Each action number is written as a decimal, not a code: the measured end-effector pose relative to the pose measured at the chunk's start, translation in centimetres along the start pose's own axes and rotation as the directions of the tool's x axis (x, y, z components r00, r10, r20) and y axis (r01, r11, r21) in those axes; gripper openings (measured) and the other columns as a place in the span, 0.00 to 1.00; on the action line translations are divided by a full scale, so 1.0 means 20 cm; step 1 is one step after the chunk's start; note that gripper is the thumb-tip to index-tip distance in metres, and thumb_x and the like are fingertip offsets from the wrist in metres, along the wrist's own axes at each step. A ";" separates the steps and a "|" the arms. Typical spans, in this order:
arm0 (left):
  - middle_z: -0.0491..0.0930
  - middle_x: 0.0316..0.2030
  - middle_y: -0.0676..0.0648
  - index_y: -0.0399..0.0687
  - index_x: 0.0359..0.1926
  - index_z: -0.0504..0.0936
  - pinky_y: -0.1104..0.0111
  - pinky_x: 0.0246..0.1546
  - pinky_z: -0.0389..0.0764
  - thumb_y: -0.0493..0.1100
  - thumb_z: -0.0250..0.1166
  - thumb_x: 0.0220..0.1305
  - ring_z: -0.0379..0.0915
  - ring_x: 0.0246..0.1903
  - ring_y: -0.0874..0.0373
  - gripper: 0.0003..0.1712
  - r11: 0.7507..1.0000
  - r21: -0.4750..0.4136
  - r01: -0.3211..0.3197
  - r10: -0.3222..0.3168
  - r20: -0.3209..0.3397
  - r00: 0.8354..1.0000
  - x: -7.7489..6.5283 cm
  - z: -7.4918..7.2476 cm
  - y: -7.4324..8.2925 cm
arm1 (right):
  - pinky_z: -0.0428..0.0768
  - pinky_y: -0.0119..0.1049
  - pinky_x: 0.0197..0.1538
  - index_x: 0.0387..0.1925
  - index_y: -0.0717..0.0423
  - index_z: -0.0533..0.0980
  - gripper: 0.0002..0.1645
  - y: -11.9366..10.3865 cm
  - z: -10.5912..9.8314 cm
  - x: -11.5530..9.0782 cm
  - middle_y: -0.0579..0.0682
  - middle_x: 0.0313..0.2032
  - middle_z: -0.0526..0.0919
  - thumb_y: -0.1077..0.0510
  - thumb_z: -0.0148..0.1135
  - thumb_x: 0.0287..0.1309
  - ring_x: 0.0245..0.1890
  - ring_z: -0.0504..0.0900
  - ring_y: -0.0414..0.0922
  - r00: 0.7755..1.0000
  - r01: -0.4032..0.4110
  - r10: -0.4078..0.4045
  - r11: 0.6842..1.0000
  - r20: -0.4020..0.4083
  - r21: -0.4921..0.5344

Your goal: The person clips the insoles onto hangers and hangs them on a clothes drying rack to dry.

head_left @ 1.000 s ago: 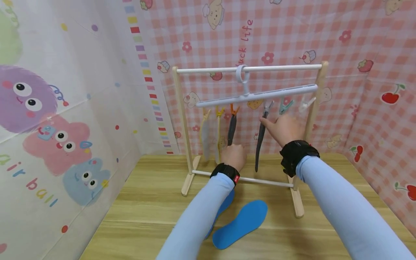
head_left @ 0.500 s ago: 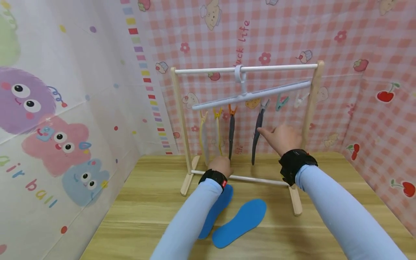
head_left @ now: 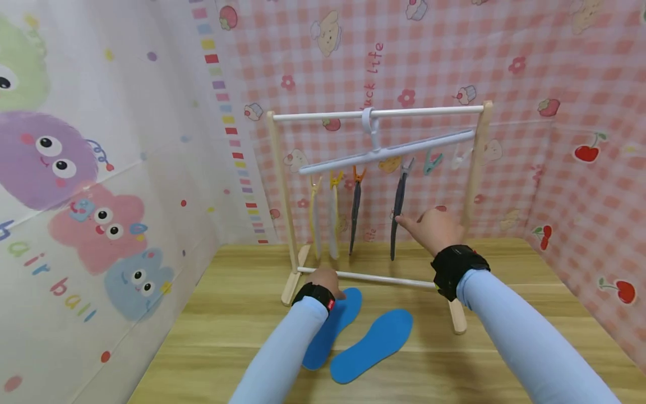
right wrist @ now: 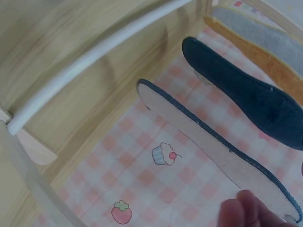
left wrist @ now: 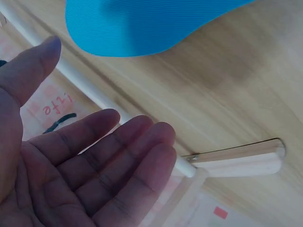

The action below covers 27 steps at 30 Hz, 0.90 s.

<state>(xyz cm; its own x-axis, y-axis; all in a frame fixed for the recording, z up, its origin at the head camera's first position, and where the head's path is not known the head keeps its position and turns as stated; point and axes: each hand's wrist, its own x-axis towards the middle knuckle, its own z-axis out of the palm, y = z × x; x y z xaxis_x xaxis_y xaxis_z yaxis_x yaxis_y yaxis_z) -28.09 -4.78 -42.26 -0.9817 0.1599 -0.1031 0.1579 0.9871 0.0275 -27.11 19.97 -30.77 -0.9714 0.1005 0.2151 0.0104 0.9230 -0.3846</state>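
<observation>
My left hand (head_left: 324,281) is low over the tabletop, above the heel or toe end of one blue insole (head_left: 323,343). In the left wrist view its fingers (left wrist: 102,165) are loosely bent with nothing in them, apart from the blue insole (left wrist: 137,28). My right hand (head_left: 438,231) hovers beside a dark grey insole (head_left: 397,207) hanging from a grey clip. Its thumb tip overlaps that insole in the head view; whether they touch I cannot tell. A second dark insole (head_left: 355,210) and two yellow-edged ones (head_left: 333,219) hang clipped further left.
A white hanger (head_left: 398,150), tilted up to the right, hooks over the wooden rack's white top bar (head_left: 323,116). A teal clip (head_left: 432,163) and a white clip (head_left: 459,158) bear nothing. Another blue insole (head_left: 373,347) lies on the wooden table (head_left: 227,325).
My left hand has come down and left from the hanging dark insole to the blue insole on the table. My right hand has dropped away from the clips. The hanger tilts more.
</observation>
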 end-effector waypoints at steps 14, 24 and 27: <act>0.86 0.33 0.47 0.46 0.35 0.88 0.61 0.35 0.82 0.62 0.76 0.50 0.82 0.33 0.54 0.25 0.999 0.019 0.050 -0.051 0.045 0.998 -0.03 0.08 -0.10 | 0.59 0.36 0.18 0.07 0.50 0.65 0.39 0.00 0.12 -0.04 0.45 0.10 0.61 0.26 0.57 0.58 0.13 0.65 0.45 0.987 0.035 -0.029 0.999 0.161 -0.040; 0.86 0.38 0.44 0.44 0.38 0.88 0.59 0.41 0.82 0.55 0.83 0.42 0.83 0.40 0.50 0.26 0.998 0.022 0.061 -0.062 0.039 0.997 0.02 0.21 -0.10 | 0.55 0.35 0.17 0.05 0.48 0.63 0.41 0.02 0.20 -0.13 0.44 0.08 0.59 0.27 0.56 0.61 0.11 0.62 0.44 0.978 0.101 -0.091 0.994 0.188 -0.045; 0.86 0.39 0.43 0.44 0.39 0.88 0.59 0.41 0.82 0.48 0.80 0.48 0.83 0.41 0.49 0.19 0.999 -0.005 0.037 -0.036 0.036 0.999 0.02 0.23 -0.06 | 0.58 0.36 0.18 0.05 0.49 0.65 0.40 0.05 0.21 -0.15 0.45 0.09 0.61 0.27 0.56 0.61 0.12 0.65 0.45 0.975 0.099 -0.090 0.994 0.201 -0.038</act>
<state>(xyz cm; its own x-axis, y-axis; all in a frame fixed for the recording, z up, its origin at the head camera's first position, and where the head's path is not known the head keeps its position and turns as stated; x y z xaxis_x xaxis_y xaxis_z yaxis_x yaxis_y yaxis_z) -28.15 -5.80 -46.84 -0.9823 0.1241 -0.1400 0.1212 0.9922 0.0289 -25.25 18.97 -35.63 -0.9962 -0.0593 0.0638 -0.0770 0.9420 -0.3266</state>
